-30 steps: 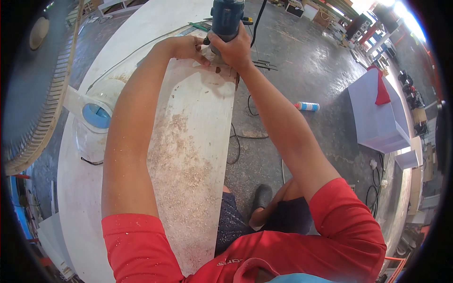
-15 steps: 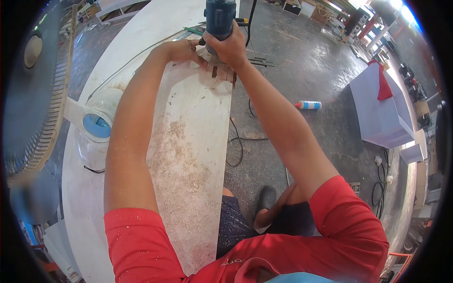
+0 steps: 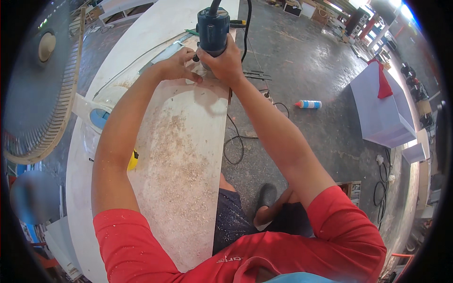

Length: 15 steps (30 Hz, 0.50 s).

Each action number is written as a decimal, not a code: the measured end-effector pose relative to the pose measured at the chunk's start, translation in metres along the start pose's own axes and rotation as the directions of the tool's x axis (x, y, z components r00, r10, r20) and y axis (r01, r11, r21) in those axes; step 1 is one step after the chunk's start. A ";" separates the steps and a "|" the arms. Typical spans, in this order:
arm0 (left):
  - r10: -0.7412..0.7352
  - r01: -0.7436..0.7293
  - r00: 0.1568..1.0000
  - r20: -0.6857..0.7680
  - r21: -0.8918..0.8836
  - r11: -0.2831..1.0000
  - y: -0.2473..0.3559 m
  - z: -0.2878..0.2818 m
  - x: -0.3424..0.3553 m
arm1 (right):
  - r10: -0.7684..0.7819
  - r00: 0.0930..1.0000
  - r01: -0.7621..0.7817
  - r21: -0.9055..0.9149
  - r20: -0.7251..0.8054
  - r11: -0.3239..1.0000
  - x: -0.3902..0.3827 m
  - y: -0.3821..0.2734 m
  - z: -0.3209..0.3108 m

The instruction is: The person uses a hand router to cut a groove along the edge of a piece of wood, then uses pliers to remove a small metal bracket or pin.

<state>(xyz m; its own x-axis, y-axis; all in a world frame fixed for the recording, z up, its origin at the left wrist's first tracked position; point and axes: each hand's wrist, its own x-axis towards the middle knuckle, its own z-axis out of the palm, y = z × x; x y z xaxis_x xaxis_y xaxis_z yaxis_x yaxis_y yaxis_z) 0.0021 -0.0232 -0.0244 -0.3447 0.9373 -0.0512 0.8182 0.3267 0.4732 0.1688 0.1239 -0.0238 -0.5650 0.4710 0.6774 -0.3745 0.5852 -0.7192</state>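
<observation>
Around the lower body of a dark blue trim router (image 3: 212, 30), my right hand (image 3: 224, 61) is wrapped, near the far end of the white board (image 3: 184, 155). The router stands upright, its black cord rising from the top; its base and bit are hidden by my hands. Just left of it, my left hand (image 3: 180, 67) has its fingers apart, with fingertips beside the router's black knob and the thumb low over the board. Whether the fingertips touch the router I cannot tell. Wood shavings (image 3: 174, 146) lie scattered over the board.
A fan (image 3: 45, 80) stands at the left. A yellow object (image 3: 133, 160) is partly hidden by my left forearm. On the floor lie a white-and-blue bottle (image 3: 310, 104) and a looping black cord (image 3: 242, 146). A white cabinet (image 3: 380, 111) with red cloth stands right.
The router and both hands have come nearer along the board and slightly left. A dark slot in the board that showed beside my hands is now covered. The yellow object has come into view.
</observation>
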 end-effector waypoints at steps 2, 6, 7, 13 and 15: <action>0.038 -0.040 0.999 0.021 0.092 0.995 0.001 -0.001 -0.005 | 0.000 1.000 0.000 0.008 0.003 1.000 -0.004 -0.003 0.000; 0.046 -0.043 0.999 -0.020 0.117 0.992 0.006 0.007 -0.015 | -0.020 1.000 0.020 -0.026 0.004 0.999 -0.008 -0.008 -0.001; 0.065 -0.057 0.997 -0.047 0.146 0.988 0.007 0.010 -0.018 | -0.015 1.000 0.014 -0.029 -0.008 0.999 -0.010 -0.008 -0.001; 0.037 -0.033 0.995 -0.095 0.045 0.998 0.004 0.013 -0.021 | -0.039 0.999 0.038 -0.041 -0.026 0.998 -0.011 -0.011 0.002; 0.035 -0.037 0.994 -0.104 -0.013 0.999 0.003 0.016 -0.020 | -0.035 0.999 0.034 -0.046 -0.028 0.998 -0.011 -0.008 0.001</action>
<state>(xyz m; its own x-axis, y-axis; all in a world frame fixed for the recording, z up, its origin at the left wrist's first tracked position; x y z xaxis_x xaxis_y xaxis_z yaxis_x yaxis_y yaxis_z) 0.0189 -0.0388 -0.0353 -0.3614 0.9307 0.0571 0.8244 0.2903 0.4859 0.1771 0.1128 -0.0255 -0.5309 0.4683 0.7063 -0.3591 0.6306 -0.6880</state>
